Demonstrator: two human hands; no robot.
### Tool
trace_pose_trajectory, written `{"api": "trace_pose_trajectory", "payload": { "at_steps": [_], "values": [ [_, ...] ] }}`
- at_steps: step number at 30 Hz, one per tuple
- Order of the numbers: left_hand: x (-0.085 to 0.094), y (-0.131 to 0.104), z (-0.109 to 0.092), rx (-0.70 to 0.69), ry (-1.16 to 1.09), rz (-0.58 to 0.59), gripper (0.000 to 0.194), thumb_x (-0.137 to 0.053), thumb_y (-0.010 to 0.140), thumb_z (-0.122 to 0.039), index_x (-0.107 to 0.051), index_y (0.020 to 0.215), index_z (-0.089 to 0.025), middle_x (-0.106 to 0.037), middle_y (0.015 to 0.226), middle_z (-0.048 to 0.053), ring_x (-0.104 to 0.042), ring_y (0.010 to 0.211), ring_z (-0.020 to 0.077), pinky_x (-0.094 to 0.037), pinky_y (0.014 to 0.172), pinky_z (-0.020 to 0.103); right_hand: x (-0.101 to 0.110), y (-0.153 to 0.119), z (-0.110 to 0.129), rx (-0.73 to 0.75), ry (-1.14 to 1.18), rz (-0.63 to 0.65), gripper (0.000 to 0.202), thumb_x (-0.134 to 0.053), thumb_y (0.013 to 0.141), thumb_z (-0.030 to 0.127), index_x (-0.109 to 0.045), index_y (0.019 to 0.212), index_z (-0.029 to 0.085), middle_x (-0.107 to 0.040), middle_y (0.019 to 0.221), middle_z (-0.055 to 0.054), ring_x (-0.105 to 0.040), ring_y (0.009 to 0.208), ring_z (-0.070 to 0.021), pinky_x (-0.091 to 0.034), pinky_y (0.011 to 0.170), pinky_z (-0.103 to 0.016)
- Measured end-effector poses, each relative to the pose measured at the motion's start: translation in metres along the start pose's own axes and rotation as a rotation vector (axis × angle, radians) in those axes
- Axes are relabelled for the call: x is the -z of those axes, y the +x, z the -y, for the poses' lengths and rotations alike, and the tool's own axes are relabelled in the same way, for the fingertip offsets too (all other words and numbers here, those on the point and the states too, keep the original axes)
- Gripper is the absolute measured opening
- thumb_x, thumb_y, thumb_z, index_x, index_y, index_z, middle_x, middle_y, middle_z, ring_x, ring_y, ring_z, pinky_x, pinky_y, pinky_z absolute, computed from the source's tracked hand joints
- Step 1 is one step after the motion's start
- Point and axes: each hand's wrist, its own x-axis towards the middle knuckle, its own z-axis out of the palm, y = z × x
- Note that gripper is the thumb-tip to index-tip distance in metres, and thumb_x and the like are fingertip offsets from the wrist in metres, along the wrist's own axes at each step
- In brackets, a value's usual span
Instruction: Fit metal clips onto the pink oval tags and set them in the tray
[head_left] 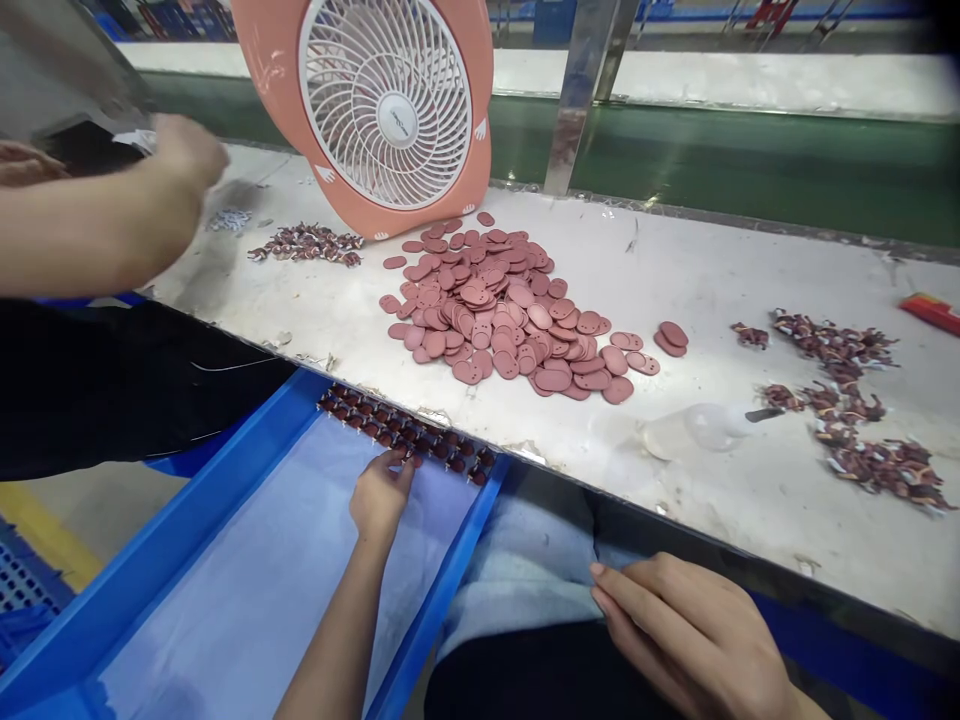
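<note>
My left hand (381, 495) reaches into the far end of a blue tray (450, 610) lined with a pale sheet. Its thumb and fingers pinch a small brown piece (409, 455) at the edge of the rows of similar brown pieces (375, 418) standing there. Fine detail of the pinched piece is hidden by the fingertips. Over my lap, beside the table edge, is my right hand (690, 630), its fingers pressed together and nothing visible in them. Nearest to it on the table lies a clear bottle (694, 430) with a dark tip.
Reddish-brown oval discs (510, 310) are heaped on the white table (690, 260). Small brown pieces lie in piles at right (847, 390) and left (307, 243). An orange fan (476, 60) stands behind. A co-worker's arm (105, 225) extends from the left. A red packet (930, 310) lies far right.
</note>
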Motion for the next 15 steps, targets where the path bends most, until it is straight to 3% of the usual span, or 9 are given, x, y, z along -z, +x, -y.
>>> {"api": "trace_pose_trajectory", "payload": {
  "at_steps": [15],
  "values": [
    [0.0011, 0.0040, -0.0039, 0.009, 0.052, 0.013, 0.034, -0.061, 0.094, -0.039, -0.063, 0.120, -0.019, -0.067, 0.119, 0.009, -0.067, 0.099, 0.0239, -0.056, 0.084, 0.046, 0.0010, -0.0032, -0.0029, -0.020, -0.028, -0.017, 0.012, -0.064, 0.090, 0.002, -0.066, 0.101, 0.006, -0.068, 0.074, -0.008, -0.060, 0.057, -0.0146, -0.048, 0.050, -0.030]
  ]
}}
